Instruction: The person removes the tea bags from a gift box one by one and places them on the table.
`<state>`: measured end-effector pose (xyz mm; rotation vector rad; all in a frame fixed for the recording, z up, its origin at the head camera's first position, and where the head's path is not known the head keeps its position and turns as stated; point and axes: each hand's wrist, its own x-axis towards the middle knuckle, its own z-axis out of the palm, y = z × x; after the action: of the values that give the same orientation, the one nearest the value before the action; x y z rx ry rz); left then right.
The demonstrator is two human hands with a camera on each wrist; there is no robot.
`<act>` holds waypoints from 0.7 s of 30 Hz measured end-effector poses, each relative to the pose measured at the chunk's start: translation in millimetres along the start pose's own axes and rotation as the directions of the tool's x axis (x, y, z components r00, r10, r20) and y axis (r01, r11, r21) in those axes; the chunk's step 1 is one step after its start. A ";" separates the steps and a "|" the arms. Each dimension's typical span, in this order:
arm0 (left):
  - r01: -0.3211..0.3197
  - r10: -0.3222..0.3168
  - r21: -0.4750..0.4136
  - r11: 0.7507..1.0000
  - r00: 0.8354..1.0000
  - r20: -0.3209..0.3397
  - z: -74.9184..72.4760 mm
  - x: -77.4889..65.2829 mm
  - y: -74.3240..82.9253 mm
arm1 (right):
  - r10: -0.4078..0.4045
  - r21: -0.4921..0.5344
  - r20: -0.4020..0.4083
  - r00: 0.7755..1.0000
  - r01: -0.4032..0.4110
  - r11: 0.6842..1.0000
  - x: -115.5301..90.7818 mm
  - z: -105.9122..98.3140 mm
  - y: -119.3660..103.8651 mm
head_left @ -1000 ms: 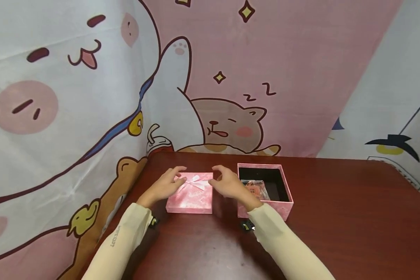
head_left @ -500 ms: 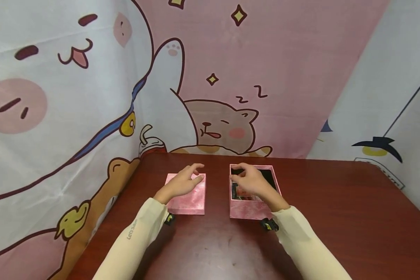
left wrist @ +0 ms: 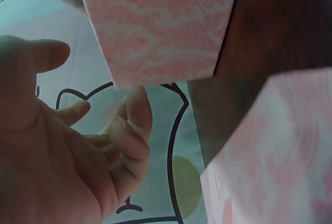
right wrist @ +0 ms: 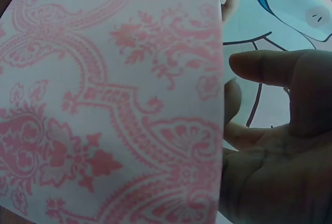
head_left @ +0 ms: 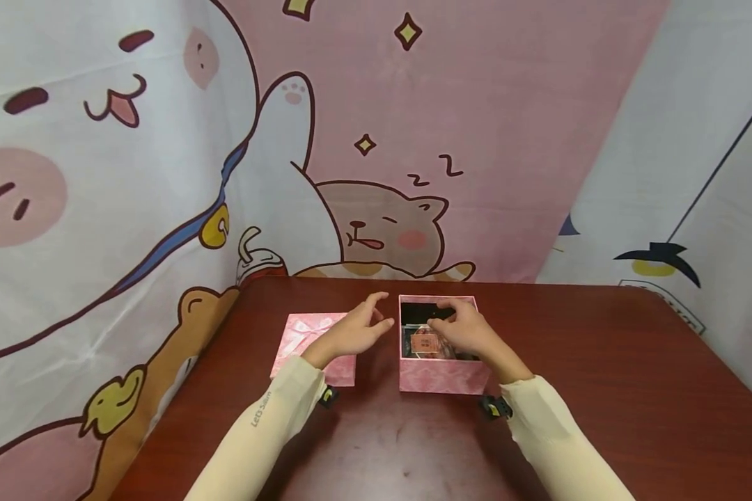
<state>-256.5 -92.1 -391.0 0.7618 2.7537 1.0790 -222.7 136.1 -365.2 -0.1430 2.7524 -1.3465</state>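
Note:
A pink patterned gift box stands uncovered on the table, its inside black. A clear-wrapped packet with an orange-red label lies inside it. My right hand is over the box's right part, thumb and fingers apart. In the right wrist view the box's side wall hides some of the fingertips. My left hand hovers between the box and its pink lid, covering the lid's right part. Its fingers are loosely bent with nothing between them, as the left wrist view of the hand shows. A ribbon bow tops the lid.
The dark red-brown wooden table runs up to a cartoon-printed cloth at the back. Another stretch of this cloth borders the table's left side. The lid sits left of the box with a narrow gap between them.
Both hands have moved right, away from the bowed lid. The right hand has come over the box, and the left has crossed to the lid's right side. The camera view has turned slightly right.

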 end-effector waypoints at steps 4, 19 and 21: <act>-0.012 0.012 -0.012 1.000 1.000 -0.011 8.1 2.7 0.1 | 0.026 -0.016 0.020 0.999 -0.026 1.000 3.3 2.2 3.4; -0.019 0.020 -0.039 0.999 0.999 0.025 32.5 6.7 1.9 | 0.061 -0.219 0.052 0.997 -0.048 0.974 17.1 14.8 20.6; -0.023 0.024 -0.042 0.999 1.000 0.015 33.7 7.5 1.6 | 0.069 -0.233 0.053 0.996 -0.055 0.971 18.0 15.4 21.3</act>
<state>-253.9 -66.9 -414.4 0.7956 2.7076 1.1264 -240.0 135.0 -391.9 -0.1079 2.8282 -0.9857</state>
